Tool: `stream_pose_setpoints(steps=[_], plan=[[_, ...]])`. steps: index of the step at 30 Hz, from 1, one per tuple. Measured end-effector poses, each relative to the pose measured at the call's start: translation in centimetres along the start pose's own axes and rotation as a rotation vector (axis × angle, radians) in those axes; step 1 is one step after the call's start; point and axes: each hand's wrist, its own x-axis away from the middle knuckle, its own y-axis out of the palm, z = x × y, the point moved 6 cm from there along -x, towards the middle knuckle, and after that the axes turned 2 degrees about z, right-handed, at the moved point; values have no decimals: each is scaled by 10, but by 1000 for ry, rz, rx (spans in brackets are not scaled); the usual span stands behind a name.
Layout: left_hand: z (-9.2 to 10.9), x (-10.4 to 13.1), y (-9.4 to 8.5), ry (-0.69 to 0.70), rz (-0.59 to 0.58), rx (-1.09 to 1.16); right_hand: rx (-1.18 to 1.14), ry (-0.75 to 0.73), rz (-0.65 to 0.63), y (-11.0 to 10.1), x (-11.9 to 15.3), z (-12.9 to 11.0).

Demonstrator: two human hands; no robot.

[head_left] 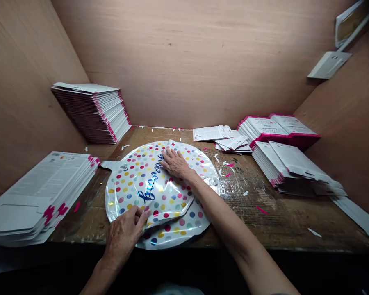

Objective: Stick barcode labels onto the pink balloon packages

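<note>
A flat white foil balloon (132, 164) with coloured polka dots and blue script lies on the worktop before me. Its short neck points left, and its near right part is folded over in a flap. With thumb and fingers closed, my left hand (125, 229) grips the near edge of that flap. My right hand (176, 163) rests flat on the far part of the balloon, fingers stretched out, palm against the foil. The fingertips of my left hand are partly hidden.
Stacked white and pink card packages stand at the back left (92, 112), front left (33, 188) and right (273, 127). Loose packages (224, 137) lie at the back. Paper scraps (230, 165) litter the brown worktop (240, 217). Wooden panels (184, 61) enclose it.
</note>
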Motion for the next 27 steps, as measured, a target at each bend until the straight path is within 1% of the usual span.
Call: stream_pose_setpoints(steps=[3,5,7,8,9,11,12,14,15,16,17,18,19,20,21,22,24,25,27], plan=[[-3,7,-2,-43,-20,39,-18,-11,-32,13,-23,6],[-2,12,-3,-33,-35,25,-32,12,-45,16,-31,11],[-3,16,1,4,-79,88,-45,64,-6,11,-26,16],[-5,17,5,20,-119,171,-70,76,46,4,-16,15],[-8,18,10,26,-170,273,-116,66,123,-6,-2,11],[-12,17,18,21,-269,477,-266,-38,320,-33,43,-10],[-13,16,20,17,-303,556,-352,-118,423,-48,72,-26],[-10,15,19,0,-339,663,-464,-281,574,-74,134,-65],[-6,13,16,-13,-348,701,-509,-353,616,-84,161,-87],[-1,12,12,-25,-352,733,-527,-424,594,-88,183,-110],[6,10,6,-35,-354,756,-506,-481,574,-89,199,-132],[15,7,-1,-39,-353,770,-451,-512,548,-88,208,-152],[26,4,-9,-31,-347,777,-376,-499,524,-84,210,-167],[38,-1,-20,-15,-339,778,-289,-439,502,-79,206,-177],[52,-6,-32,13,-330,778,-206,-342,473,-72,198,-181],[67,-11,-45,43,-315,787,-143,-224,438,-67,187,-180],[97,-22,-74,87,-314,804,-94,15,352,-59,167,-169],[110,-27,-89,106,-303,808,-100,102,307,-57,161,-163],[133,-34,-120,165,-258,799,-132,208,220,-60,157,-152]])
